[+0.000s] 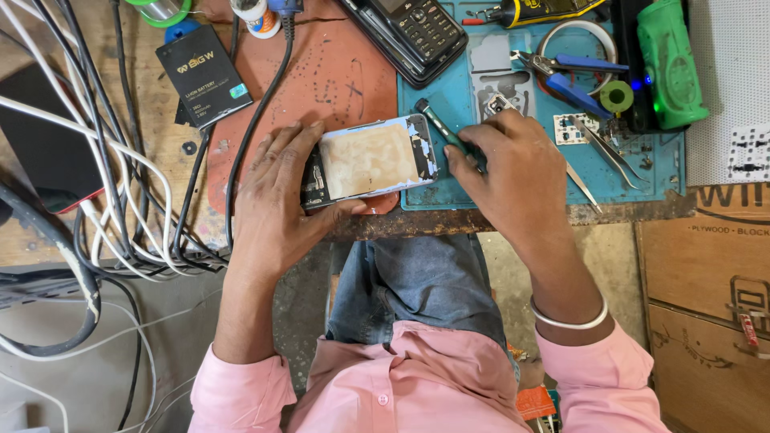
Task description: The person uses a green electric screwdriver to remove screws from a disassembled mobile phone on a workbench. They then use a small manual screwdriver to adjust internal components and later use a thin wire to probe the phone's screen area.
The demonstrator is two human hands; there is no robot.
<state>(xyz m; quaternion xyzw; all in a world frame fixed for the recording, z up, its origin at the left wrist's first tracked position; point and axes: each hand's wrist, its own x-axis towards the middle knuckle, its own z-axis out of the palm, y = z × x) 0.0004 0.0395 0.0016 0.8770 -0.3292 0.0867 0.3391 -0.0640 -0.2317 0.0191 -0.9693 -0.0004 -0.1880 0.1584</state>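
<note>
My left hand holds an opened phone flat at the near edge of the bench, its back cover off and a pale yellowish panel showing. My right hand grips a slim dark-green screwdriver, whose free end points up and left above the phone's right end. The working tip is hidden under my fingers. The phone's right end overlaps the left edge of a blue work mat.
A black phone battery lies at upper left beside a tangle of black and white cables. A black keypad phone, blue-handled pliers, tweezers and a green device sit toward the back. Cardboard stands at right.
</note>
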